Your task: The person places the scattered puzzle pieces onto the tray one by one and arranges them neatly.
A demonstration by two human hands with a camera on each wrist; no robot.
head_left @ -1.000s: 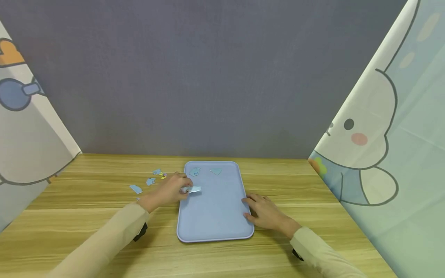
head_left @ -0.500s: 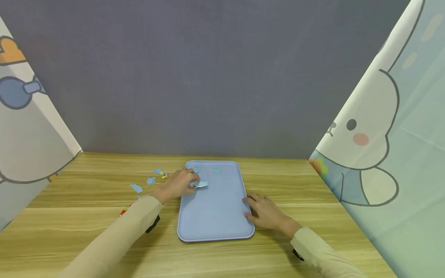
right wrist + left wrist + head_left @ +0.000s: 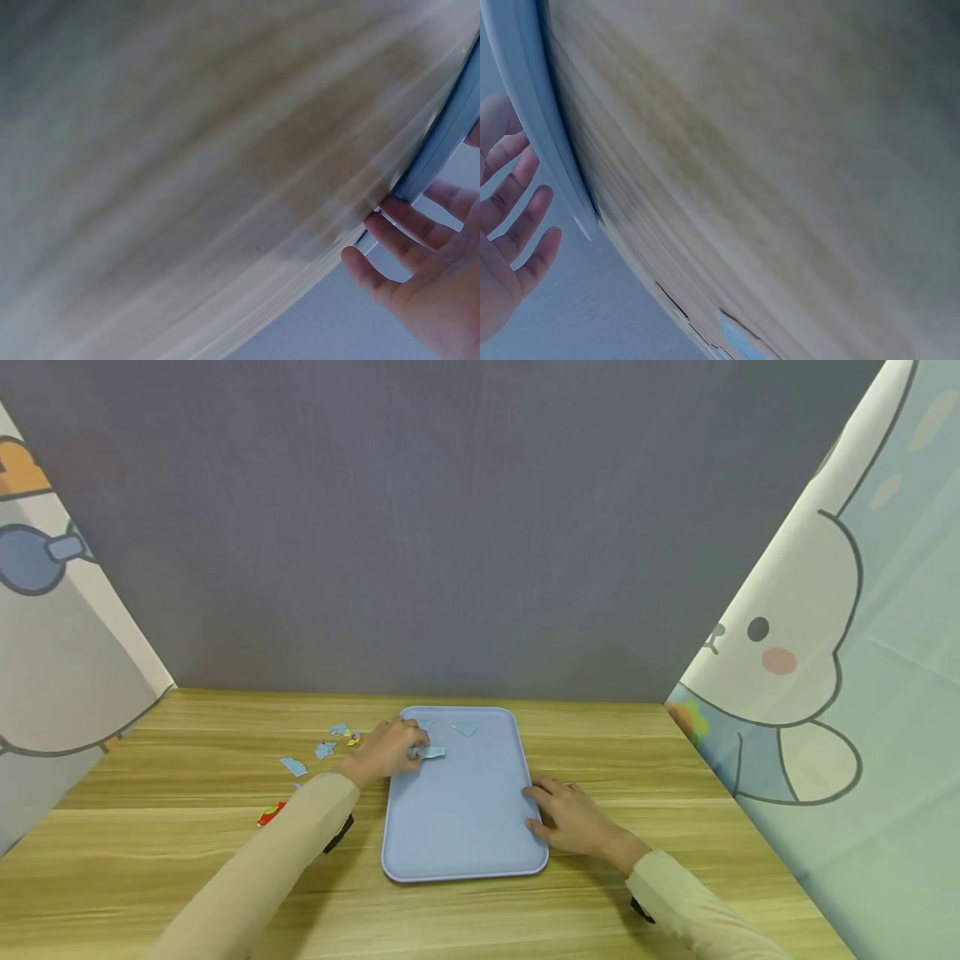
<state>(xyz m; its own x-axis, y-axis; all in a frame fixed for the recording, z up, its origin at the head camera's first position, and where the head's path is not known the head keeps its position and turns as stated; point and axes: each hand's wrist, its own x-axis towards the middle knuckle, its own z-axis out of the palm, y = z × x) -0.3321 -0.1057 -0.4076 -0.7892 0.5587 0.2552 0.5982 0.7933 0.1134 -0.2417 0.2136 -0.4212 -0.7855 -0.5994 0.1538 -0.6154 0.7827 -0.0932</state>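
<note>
A pale blue tray [image 3: 465,827] lies on the wooden table. Over its upper left part, my left hand [image 3: 390,749] pinches a light blue, jagged puzzle piece [image 3: 433,752], low over the tray floor. Thumb and index are together, and the other fingers spread loosely in the left wrist view. Just beyond, a second light blue piece [image 3: 426,725] is partly hidden by the hand. To its right on the tray is a triangular pale piece [image 3: 466,728]. My right hand [image 3: 573,818] rests at the tray's right rim [image 3: 442,135], its fingers relaxed and fingertips right at the edge.
Several loose pieces lie on the table left of the tray: a light blue one [image 3: 294,767], a smaller blue one [image 3: 325,750], a yellow one [image 3: 353,739] and a red one [image 3: 271,813] beside the left sleeve. A grey wall panel [image 3: 420,527] stands behind the table.
My left hand has carried the puzzle piece right and farther back over the tray, then lowered it a little. The red piece has come into view. The right hand has stayed still.
</note>
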